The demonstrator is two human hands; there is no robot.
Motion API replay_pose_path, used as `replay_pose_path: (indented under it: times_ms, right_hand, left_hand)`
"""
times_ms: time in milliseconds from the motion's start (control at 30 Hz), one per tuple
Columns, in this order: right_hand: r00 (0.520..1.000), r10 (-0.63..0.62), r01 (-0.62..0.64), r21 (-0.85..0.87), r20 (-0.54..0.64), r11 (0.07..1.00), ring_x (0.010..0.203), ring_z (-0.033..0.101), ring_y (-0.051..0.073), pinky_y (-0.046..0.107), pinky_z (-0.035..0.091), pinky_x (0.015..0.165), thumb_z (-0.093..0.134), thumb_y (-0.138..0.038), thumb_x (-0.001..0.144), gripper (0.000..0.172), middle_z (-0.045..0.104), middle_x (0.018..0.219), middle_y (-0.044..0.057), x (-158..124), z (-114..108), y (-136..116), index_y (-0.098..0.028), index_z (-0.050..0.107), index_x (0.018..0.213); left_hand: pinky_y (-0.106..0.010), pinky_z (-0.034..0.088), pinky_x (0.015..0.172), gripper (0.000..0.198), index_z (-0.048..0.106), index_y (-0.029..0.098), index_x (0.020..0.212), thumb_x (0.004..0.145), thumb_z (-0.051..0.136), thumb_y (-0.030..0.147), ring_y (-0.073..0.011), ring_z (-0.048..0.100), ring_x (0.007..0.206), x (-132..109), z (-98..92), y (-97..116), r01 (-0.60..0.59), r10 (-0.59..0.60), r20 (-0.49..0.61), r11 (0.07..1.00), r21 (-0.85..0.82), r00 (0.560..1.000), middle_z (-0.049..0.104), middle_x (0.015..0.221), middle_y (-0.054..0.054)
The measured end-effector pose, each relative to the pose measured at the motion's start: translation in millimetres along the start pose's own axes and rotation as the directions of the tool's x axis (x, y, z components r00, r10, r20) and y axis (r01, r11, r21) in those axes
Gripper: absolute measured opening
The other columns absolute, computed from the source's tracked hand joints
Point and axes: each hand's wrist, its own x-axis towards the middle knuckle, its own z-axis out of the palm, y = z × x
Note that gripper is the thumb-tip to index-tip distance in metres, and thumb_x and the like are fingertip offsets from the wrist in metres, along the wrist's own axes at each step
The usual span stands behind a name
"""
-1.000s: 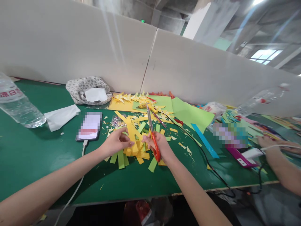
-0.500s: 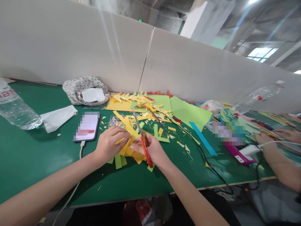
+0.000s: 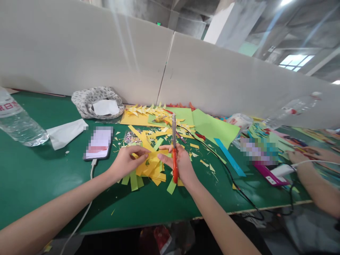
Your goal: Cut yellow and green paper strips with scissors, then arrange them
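My left hand [image 3: 129, 160] pinches one end of a yellow paper strip [image 3: 154, 154] between thumb and fingers. Scissors with red handles [image 3: 174, 165] hang on my right hand [image 3: 183, 163], their blades together and pointing away from me. The right thumb lies at the strip's other end; whether it grips the paper is hard to see. Under both hands lies a pile of yellow paper strips [image 3: 151, 171], with green paper strips [image 3: 134, 181] poking out around it.
A phone [image 3: 98, 142] on a white cable lies to the left, near a water bottle [image 3: 20, 120]. Behind are a yellow glue gun [image 3: 160, 119], folded yellow paper pieces [image 3: 138, 109] and green sheets [image 3: 215, 125]. At right, a co-worker's arm [image 3: 316, 180] rests by a magenta power bank [image 3: 269, 174].
My right hand has moved slightly right, and the scissors have swung from leaning left to nearly straight ahead. The yellow strip now stretches between my hands.
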Motion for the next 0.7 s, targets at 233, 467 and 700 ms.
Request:
replay_pose_path:
  times_ms: [233,467,700]
  right_hand:
    - [1.000,0.016,-0.018,-0.173,-0.018,0.985,0.057,0.051,0.012,0.028,0.045,0.057,0.067,-0.036,0.058,0.030,0.058,0.070,-0.001,4.2,-9.3,9.5,-0.020,0.049,0.076]
    - [0.998,0.054,-0.057,-0.113,-0.028,0.992,0.055,0.049,0.011,0.027,0.045,0.052,0.069,-0.037,0.055,0.032,0.049,0.063,-0.004,8.0,-12.7,11.2,-0.020,0.047,0.072]
    - [0.991,0.121,-0.121,0.001,0.059,0.993,0.057,0.053,0.012,0.029,0.050,0.056,0.071,-0.032,0.054,0.033,0.050,0.066,-0.004,8.7,-15.7,5.3,-0.020,0.046,0.071]
  left_hand:
    - [-0.025,0.050,0.055,0.028,0.064,0.019,0.093,0.068,0.064,0.031,-0.0180,0.064,0.070,2.7,-0.2,0.5,0.203,-0.176,0.110,0.925,-0.322,0.978,0.066,0.076,-0.005]
    - [-0.025,0.050,0.055,0.037,0.061,0.018,0.093,0.060,0.072,0.027,-0.0175,0.065,0.068,6.3,-1.1,0.1,0.296,-0.259,0.142,0.836,-0.463,0.955,0.065,0.072,-0.003]
    - [-0.021,0.046,0.050,0.039,0.060,0.020,0.098,0.062,0.070,0.030,-0.0152,0.065,0.063,6.7,-3.5,1.4,0.358,-0.310,0.181,0.842,-0.404,0.933,0.066,0.071,-0.003]
